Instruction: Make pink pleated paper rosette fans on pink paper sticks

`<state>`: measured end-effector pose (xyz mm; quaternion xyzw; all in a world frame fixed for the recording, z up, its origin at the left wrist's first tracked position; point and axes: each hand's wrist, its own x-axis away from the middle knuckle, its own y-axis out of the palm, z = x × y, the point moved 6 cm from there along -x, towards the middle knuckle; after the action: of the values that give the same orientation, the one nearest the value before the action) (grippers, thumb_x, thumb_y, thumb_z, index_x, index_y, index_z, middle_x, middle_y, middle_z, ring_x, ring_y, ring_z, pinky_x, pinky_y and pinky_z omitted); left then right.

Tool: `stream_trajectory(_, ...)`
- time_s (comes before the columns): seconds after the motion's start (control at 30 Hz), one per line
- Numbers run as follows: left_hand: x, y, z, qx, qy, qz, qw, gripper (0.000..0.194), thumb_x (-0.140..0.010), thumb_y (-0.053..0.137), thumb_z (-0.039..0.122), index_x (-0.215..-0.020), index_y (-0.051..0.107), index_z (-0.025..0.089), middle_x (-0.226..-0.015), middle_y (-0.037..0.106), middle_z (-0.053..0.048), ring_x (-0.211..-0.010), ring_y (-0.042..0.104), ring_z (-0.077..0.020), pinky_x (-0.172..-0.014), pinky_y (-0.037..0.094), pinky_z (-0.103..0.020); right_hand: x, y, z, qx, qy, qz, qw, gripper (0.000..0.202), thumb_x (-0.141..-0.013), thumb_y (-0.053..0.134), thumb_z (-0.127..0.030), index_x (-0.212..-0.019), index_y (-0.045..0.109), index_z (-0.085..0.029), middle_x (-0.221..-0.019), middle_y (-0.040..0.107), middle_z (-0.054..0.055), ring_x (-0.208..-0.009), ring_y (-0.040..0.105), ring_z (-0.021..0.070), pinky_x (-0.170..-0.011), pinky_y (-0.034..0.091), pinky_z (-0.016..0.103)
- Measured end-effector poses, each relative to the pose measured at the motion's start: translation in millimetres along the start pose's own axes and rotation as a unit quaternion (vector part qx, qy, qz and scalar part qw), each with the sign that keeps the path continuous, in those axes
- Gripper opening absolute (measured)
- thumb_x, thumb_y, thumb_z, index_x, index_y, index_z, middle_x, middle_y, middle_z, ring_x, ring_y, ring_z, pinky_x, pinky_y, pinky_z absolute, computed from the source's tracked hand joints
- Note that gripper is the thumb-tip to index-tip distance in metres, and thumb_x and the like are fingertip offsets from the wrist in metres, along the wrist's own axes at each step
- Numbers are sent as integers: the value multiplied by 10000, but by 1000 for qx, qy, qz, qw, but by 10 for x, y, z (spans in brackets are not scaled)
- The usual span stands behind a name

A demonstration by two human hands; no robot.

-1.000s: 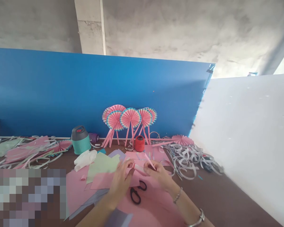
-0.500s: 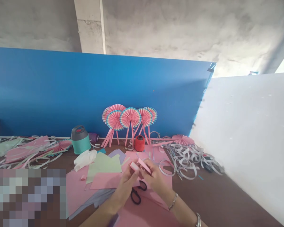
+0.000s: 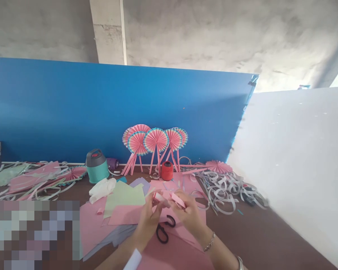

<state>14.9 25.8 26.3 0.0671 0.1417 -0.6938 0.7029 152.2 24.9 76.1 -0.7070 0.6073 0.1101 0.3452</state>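
Observation:
My left hand (image 3: 149, 217) is closed around a small folded piece of pink paper with a pale face (image 3: 158, 197). In my right hand (image 3: 190, 212) the fingers pinch a narrow folded pink paper strip (image 3: 178, 200). The fingertips of both hands nearly meet, and I cannot tell whether the two pieces are joined. Black-handled scissors (image 3: 162, 234) lie just below my hands on pink paper sheets (image 3: 174, 255), their blades hidden. A white strip (image 3: 133, 259) shows beside my left forearm.
Several pink pleated paper fans (image 3: 156, 140) lean against a blue partition (image 3: 73, 108). A red container (image 3: 166, 171) stands before them. Leftward are a teal container with a grey top (image 3: 97, 168), crumpled white material (image 3: 101, 190) and green paper (image 3: 124, 197). Curled white strips (image 3: 222, 191) pile up on the right.
My hands have moved slightly apart, each keeping its pink paper piece. The white strip has come into view by my left forearm. The scissors lie as before.

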Motion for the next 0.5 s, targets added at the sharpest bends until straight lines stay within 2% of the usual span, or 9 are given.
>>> stream_trajectory(0.13, 36, 36, -2, -68, 31, -12, 997, 385, -883, 473, 395, -1214, 487, 198, -1163, 594, -97, -1006, 572, -211, -935, 426, -379, 20, 104, 23, -29, 57, -29, 997, 163, -830, 512, -233, -686, 565, -178, -661, 544, -1, -617, 475, 125, -581, 386, 235)
stream_trajectory(0.27, 89, 96, 24, -82, 45, -61, 994, 393, -895, 443, 398, -1216, 508, 182, -1098, 630, -115, -1042, 575, -242, -923, 449, -395, 28, 148, 76, -46, 110, -36, 992, 182, -831, 503, -266, -696, 581, -171, -679, 565, 13, -648, 516, 138, -593, 415, 235)
stream_trajectory(0.37, 105, 123, 53, -76, 56, -89, 992, 410, -909, 418, 402, -1238, 493, 170, -1120, 622, -131, -1126, 533, -261, -953, 436, -410, 20, 153, 96, -71, 125, -41, 989, 199, -820, 511, -294, -682, 582, -169, -678, 569, 18, -640, 519, 142, -584, 422, 235)
stream_trajectory(0.5, 104, 145, 89, -71, 68, -97, 990, 411, -919, 405, 401, -1252, 478, 172, -1204, 585, -138, -1173, 500, -256, -999, 409, -416, 9, 154, 100, -91, 136, -44, 986, 215, -808, 518, -312, -660, 571, -166, -666, 550, 13, -627, 492, 135, -572, 408, 230)
